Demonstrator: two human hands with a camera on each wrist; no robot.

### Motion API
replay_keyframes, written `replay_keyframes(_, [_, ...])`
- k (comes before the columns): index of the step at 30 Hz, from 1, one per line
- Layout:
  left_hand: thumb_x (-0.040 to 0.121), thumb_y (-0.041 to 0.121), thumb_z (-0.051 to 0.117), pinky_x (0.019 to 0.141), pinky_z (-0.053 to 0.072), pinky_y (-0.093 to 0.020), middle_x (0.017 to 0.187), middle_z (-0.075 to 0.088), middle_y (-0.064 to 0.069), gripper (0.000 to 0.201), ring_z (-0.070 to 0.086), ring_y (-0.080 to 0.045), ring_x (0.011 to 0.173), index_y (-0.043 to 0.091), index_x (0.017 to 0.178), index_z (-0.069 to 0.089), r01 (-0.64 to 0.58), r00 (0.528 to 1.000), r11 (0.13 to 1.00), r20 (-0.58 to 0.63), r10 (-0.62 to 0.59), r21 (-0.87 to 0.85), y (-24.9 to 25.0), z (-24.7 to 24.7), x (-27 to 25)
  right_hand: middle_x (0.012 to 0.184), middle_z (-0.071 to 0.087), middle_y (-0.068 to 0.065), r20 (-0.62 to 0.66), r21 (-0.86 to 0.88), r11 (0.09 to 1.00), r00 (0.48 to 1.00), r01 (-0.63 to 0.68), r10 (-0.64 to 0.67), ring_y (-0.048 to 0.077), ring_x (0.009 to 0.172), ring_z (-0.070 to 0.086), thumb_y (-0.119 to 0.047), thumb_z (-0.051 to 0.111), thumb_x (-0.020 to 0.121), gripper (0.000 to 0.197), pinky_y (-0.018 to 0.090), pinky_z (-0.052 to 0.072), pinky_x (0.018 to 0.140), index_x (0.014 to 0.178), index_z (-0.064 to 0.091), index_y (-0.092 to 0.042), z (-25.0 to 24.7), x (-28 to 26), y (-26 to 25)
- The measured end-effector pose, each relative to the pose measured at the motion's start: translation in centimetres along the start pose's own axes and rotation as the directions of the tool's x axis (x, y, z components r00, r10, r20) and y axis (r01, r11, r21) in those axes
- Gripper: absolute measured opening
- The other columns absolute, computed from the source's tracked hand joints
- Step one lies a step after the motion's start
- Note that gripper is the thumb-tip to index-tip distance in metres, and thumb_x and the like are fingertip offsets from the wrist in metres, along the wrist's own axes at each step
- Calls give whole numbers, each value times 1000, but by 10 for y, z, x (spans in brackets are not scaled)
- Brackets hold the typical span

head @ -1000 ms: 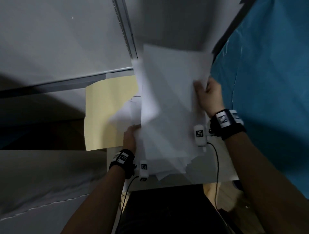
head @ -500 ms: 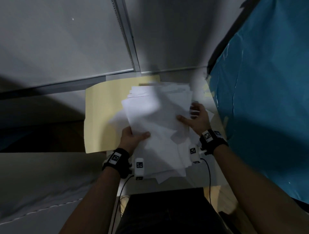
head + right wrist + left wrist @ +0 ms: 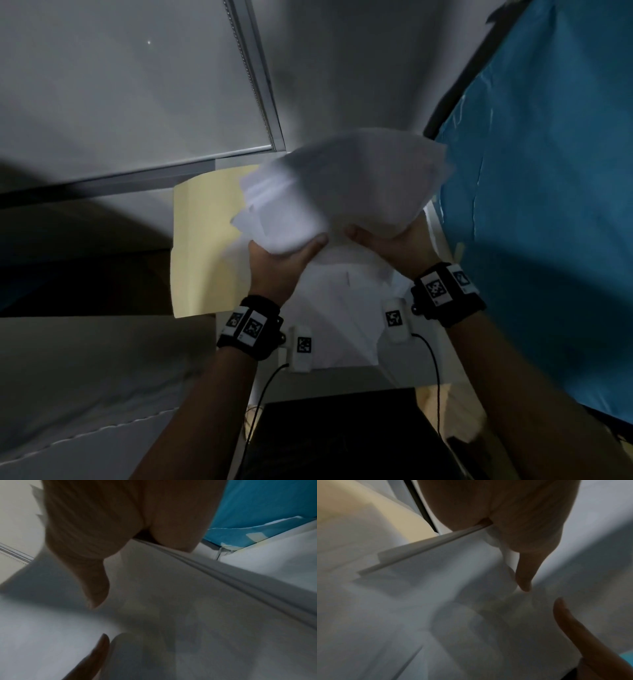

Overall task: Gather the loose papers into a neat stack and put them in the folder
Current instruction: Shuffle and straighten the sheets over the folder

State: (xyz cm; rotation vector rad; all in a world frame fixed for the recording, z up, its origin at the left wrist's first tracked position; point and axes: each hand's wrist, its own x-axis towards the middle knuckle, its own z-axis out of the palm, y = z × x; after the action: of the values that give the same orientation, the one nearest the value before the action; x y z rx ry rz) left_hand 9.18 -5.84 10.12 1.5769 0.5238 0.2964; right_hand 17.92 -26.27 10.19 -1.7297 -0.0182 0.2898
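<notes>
the bundle of white papers (image 3: pixel 346 185) is lifted off the table, tilted up and away from the person, blurred, with its sheets uneven and fanned at the left edge. the left hand (image 3: pixel 277 267) grips its near left corner, thumb (image 3: pixel 310 245) curled over the top sheet and the rest of the fingers hidden beneath. the right hand (image 3: pixel 399 245) holds the near right part of the same bundle, thumb on the upper side and fingers out of sight under the paper. in the left wrist view the stack's edge (image 3: pixel 423 547) runs into the crook of the hand, pinched there. in the right wrist view the layered edge of the sheets (image 3: pixel 223 572) passes under the thumb.

below the raised bundle, more white sheets (image 3: pixel 342 308) lie spread on the white table (image 3: pixel 428 373). the pale yellow folder (image 3: pixel 202 240) lies flat on the table to the left, partly covered by the papers.

a blue sheet (image 3: pixel 548 205) hangs on the right. a grey wall panel with a metal strip (image 3: pixel 253 78) stands behind. both wrists wear black bands with printed markers (image 3: pixel 251 327).
</notes>
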Motion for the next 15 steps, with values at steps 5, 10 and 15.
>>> replay_keyframes(5, [64, 11, 103, 68, 61, -13, 92, 74, 24, 48, 70, 19, 81, 25, 96, 70, 92, 995, 991, -35, -89, 99, -31, -3, 1, 108, 74, -12, 112, -128, 987, 987, -100, 115, -2, 101, 71, -33, 101, 61, 65, 13, 59, 79, 115, 69, -17, -2, -4, 12])
replay_keyframes(10, [70, 18, 102, 87, 63, -29, 110, 79, 16, 53, 75, 4, 102, 15, 117, 77, 108, 992, 977, 49, -119, 184, -54, -10, 2, 88, 78, 16, 49, -135, 986, 993, -99, 107, 14, 76, 75, -24, 88, 82, 25, 43, 63, 64, 86, 75, -3, 9, 3, 16])
replay_keyframes(15, [51, 66, 98, 116, 40, -55, 167, 29, -8, 139, 33, -35, 151, 29, 163, 26, 501, 862, 679, -377, -339, 536, -76, -24, -5, 94, 75, -5, -266, -73, 991, 960, -114, 91, 6, 78, 72, -27, 84, 86, 27, 23, 60, 69, 106, 73, -11, -34, 25, 26])
